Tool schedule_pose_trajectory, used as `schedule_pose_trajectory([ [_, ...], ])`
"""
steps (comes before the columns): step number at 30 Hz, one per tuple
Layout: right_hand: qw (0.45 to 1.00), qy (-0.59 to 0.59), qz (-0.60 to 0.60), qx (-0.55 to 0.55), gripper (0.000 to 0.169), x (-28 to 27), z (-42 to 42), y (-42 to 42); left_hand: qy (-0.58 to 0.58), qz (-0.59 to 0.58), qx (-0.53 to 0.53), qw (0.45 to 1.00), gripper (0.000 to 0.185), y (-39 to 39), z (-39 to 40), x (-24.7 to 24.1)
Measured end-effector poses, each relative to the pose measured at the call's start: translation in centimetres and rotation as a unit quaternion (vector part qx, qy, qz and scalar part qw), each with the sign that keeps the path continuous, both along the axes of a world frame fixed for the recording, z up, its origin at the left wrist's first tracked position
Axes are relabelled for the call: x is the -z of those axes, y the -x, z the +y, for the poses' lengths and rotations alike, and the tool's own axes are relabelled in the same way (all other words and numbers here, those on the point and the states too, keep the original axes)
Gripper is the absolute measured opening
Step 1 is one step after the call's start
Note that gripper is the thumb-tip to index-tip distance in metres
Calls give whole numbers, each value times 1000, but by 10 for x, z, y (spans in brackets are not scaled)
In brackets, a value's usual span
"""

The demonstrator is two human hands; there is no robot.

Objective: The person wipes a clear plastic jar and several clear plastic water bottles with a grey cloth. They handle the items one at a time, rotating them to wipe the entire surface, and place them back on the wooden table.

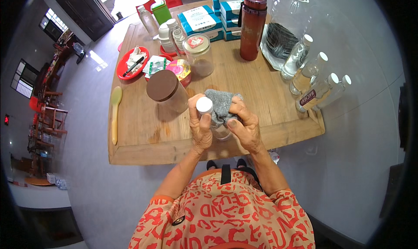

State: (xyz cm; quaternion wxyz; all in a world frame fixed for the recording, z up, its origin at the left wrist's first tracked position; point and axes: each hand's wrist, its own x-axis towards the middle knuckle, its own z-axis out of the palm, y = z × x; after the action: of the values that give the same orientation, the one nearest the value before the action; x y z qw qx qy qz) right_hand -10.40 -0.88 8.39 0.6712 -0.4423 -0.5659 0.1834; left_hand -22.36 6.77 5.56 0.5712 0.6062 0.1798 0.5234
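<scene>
Between my two hands is a clear plastic bottle [221, 133] with a white screw cap [204, 104], tilted above the near edge of the wooden table. My left hand [200, 128] grips it near the cap, thumb and forefinger on either side. A grey knitted cloth [219, 103] is wrapped against the bottle's side. My right hand [245, 123] has its fingers closed on that cloth and presses it to the bottle. Cloth and fingers hide much of the bottle. Just left of my left hand stands a clear jar with a brown lid [163, 86].
Capped bottles [315, 94] line the right edge of the wooden table [137, 118]. Behind them are a large clear jug [290, 7], a reddish-brown thermos [253, 28] and stacked blue-white boxes [200, 19]. A lidded jar [199, 56], red dishes [122, 64] and a yellow spoon [115, 118] occupy the left.
</scene>
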Motion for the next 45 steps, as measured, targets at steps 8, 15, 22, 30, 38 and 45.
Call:
schedule_pose_trajectory([
  [8, 997, 67, 25, 19, 22, -3, 18, 8, -22, 16, -39, 999, 66, -1, 10, 3],
  [15, 970, 216, 104, -24, 23, 45, 19, -6, 40, 1, -35, 999, 61, 5, 17, 4],
  [22, 954, 245, 167, -34, 26, 48, 4, -15, -45, 18, 16, 999, 61, -3, 13, -5],
  [30, 990, 109, 21, -82, 22, -31, 3, -9, -113, 7, 33, 993, 61, 2, 5, -1],
  [38, 975, 154, 33, -154, 18, -16, 21, -28, -138, 2, 44, 989, 61, -4, 1, 7],
  [45, 950, 231, 117, -177, 27, 37, 35, -27, -170, 26, 18, 985, 57, 0, 6, 6],
])
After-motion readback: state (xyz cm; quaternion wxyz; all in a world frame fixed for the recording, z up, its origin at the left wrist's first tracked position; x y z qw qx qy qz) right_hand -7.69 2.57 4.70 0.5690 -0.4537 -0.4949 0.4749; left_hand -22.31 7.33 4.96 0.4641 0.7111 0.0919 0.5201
